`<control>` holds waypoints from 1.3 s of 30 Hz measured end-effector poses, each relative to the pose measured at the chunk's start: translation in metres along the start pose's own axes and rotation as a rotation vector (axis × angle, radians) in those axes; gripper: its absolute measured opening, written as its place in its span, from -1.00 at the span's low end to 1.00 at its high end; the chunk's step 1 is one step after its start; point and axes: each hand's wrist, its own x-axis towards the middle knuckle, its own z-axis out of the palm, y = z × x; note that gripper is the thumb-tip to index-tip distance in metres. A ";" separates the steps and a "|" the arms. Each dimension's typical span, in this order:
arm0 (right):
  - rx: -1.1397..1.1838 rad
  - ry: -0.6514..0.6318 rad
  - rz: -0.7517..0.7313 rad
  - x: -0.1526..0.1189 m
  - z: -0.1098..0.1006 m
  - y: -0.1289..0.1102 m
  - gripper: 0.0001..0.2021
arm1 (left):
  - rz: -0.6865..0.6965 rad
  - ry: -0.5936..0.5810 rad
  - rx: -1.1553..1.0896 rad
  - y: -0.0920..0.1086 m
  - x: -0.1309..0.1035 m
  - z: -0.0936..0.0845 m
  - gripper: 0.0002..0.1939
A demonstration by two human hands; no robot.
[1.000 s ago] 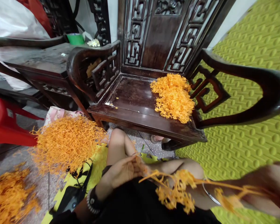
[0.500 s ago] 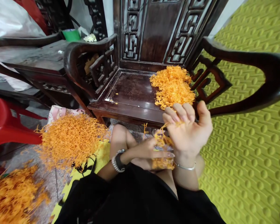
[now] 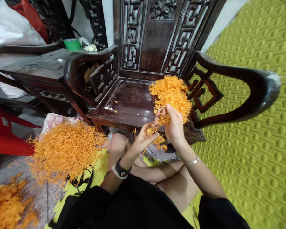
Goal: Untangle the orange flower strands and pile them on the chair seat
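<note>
Orange strands [image 3: 160, 141] hang from my left hand [image 3: 144, 136], whose fingers are closed round them above my crossed legs. My right hand [image 3: 173, 122] is raised just to the right, its thumb and fingers pinched on thin orange strands that run between the two hands. Behind it, a heap of curly orange pieces [image 3: 173, 92] lies on the right side of the dark wooden chair seat [image 3: 131, 97]. A larger pile of straighter orange strands [image 3: 69, 151] rests on the floor to my left.
Another orange heap [image 3: 9, 203] is at the lower left. A red stool [image 3: 7, 133] stands at the left edge. The chair's curved armrest [image 3: 250, 92] juts out on the right, over a yellow textured mat [image 3: 257, 159]. A green roll [image 3: 72, 44] sits on the side table.
My right hand has turned from palm-up with spread fingers to a pinch near the left hand. My left hand has risen with the orange strands. The view has shifted slightly.
</note>
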 end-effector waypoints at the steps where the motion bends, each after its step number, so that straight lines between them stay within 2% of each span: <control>1: -0.021 0.015 -0.031 0.000 0.000 0.003 -0.60 | -0.049 -0.049 -0.022 0.000 -0.001 0.000 -0.70; 2: -0.054 0.029 -0.063 0.002 0.000 0.006 -0.59 | -0.126 -0.115 -0.047 -0.001 -0.002 -0.001 -0.75; 4: -0.168 0.052 -0.127 0.010 -0.004 0.014 -0.56 | -0.270 -0.220 -0.124 -0.002 -0.004 -0.001 -0.68; 7: -0.343 0.070 -0.181 0.025 -0.011 0.026 -0.44 | -0.394 -0.270 -0.239 -0.002 -0.005 -0.001 -0.55; 10: -0.342 0.079 -0.194 0.038 -0.015 0.033 -0.34 | -0.477 -0.311 -0.254 -0.001 -0.005 0.001 -0.49; 15: -0.139 0.038 -0.119 0.052 -0.004 0.027 -0.29 | -0.333 -0.273 -0.200 0.008 -0.013 0.010 -0.45; 19: -0.094 -0.026 0.008 0.068 0.016 0.020 -0.32 | -0.245 -0.202 -0.147 0.024 -0.018 0.016 -0.40; 23: -0.043 -0.064 0.101 0.084 0.042 0.018 -0.36 | -0.164 -0.121 -0.128 0.041 -0.020 0.011 -0.46; 29: -0.100 -0.224 0.136 0.097 0.086 0.014 -0.40 | -0.046 -0.073 -0.157 0.058 -0.017 0.002 -0.47; 31: -0.170 -0.209 0.130 0.111 0.091 0.004 -0.43 | -0.028 -0.070 -0.153 0.059 -0.023 0.005 -0.45; 33: -0.257 -0.076 0.092 0.134 0.081 -0.017 -0.48 | -0.062 -0.075 -0.146 0.059 -0.033 0.006 -0.46; 34: -0.308 0.047 0.055 0.148 0.071 -0.031 -0.51 | -0.083 -0.079 -0.143 0.059 -0.039 0.006 -0.47; 37: -0.342 0.144 -0.032 0.186 0.021 -0.071 -0.54 | -0.068 -0.073 -0.134 0.064 -0.049 0.000 -0.51; 38: -0.431 0.155 -0.091 0.194 0.003 -0.079 -0.51 | -0.037 -0.072 -0.131 0.067 -0.048 -0.002 -0.51; 39: -0.639 0.191 -0.132 0.200 -0.016 -0.081 -0.50 | -0.009 -0.074 -0.129 0.070 -0.046 -0.004 -0.52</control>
